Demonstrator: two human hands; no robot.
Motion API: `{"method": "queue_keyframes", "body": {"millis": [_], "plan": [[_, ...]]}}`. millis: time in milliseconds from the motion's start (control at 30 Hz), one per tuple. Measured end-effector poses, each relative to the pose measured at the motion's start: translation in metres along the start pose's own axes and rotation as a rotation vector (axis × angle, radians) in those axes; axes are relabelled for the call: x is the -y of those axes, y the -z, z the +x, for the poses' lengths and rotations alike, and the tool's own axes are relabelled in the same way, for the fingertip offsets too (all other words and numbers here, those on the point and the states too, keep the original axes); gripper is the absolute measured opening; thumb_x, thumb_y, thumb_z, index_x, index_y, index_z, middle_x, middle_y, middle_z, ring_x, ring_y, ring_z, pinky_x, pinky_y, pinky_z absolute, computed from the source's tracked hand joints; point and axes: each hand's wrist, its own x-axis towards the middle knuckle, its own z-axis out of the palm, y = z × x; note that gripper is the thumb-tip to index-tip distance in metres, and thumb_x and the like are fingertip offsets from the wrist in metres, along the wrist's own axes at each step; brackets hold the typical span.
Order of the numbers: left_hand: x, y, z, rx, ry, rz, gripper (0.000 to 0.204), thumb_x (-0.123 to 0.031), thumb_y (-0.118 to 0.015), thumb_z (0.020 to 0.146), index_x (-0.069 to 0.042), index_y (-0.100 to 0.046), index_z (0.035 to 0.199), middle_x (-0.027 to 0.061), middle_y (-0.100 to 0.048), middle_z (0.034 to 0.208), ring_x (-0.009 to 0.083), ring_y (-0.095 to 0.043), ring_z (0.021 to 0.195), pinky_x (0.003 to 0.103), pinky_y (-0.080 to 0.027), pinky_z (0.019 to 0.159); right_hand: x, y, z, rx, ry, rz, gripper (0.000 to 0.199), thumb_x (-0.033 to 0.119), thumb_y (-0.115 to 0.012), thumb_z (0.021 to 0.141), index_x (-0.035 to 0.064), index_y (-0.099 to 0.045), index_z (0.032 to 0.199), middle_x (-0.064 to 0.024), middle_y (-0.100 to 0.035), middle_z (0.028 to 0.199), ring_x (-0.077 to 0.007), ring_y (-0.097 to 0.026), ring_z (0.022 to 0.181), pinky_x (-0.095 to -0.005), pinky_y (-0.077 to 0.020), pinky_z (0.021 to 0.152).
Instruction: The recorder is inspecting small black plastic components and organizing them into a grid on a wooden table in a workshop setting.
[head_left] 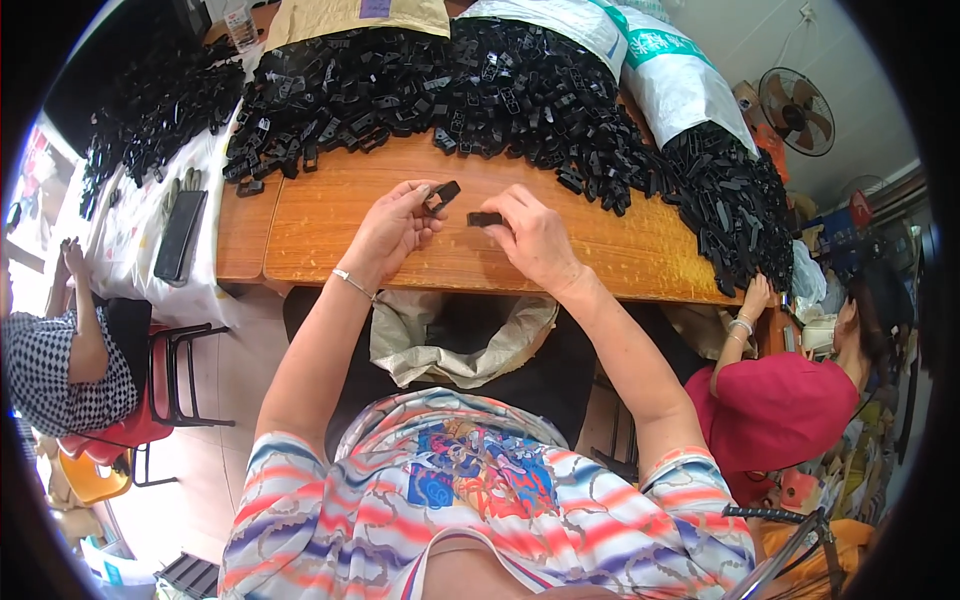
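Note:
Both hands are raised over the near part of the wooden table. Pinched between thumb and fingers of my left hand is a small black plastic part, tilted, with an opening in its side. My right hand grips a second black piece, short and bar-like, lying level and partly hidden by the fingers. The two pieces are a small distance apart, ends facing. Just beyond the hands lies a wide heap of similar black plastic parts. Below the hands an open woven sack rests at my lap.
Large sacks, one brown and one white and green, spill black parts onto the table. A phone lies on the left. People sit on either side; the one in a red top reaches into the right-hand pile.

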Motion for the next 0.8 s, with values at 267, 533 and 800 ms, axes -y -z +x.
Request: {"method": "queue_keyframes", "body": {"millis": [267,533,800], "plan": [[0.001,-0.031,-0.015,0.084,0.016,0.014,0.031,-0.026,-0.045,0.105,-0.003,-0.060,0.119,0.0040,-0.061,0.087,0.0085,-0.056,0.072,0.020,-0.049,0.066,0.030,0.017,0.018,-0.145,0.148,0.055,0.032,-0.007,-0.070,0.072,0.0052,-0.066,0.102,-0.0100,-0.062,0.095,-0.0292,-0.066,0.081,-0.0351,-0.0548,0.067],[0.008,-0.033,-0.021,0.082,0.022,0.123,0.035,-0.031,-0.049,0.104,-0.001,-0.063,0.115,0.0029,-0.063,0.085,0.0080,-0.056,0.071,0.021,-0.048,0.067,0.027,0.016,0.009,-0.063,0.119,0.018,0.025,0.000,-0.072,0.074,0.0046,-0.069,0.098,-0.0078,-0.060,0.094,-0.0258,-0.065,0.079,-0.0355,-0.0530,0.066],[0.015,-0.033,-0.029,0.129,-0.155,0.469,0.027,-0.017,-0.056,0.100,0.003,-0.063,0.117,0.0038,-0.068,0.091,0.0061,-0.062,0.077,0.021,-0.051,0.070,0.024,0.009,0.007,0.022,-0.126,0.292,0.026,-0.002,-0.074,0.074,0.0024,-0.067,0.100,-0.0078,-0.062,0.094,-0.0213,-0.065,0.078,-0.0314,-0.0541,0.068]]}}
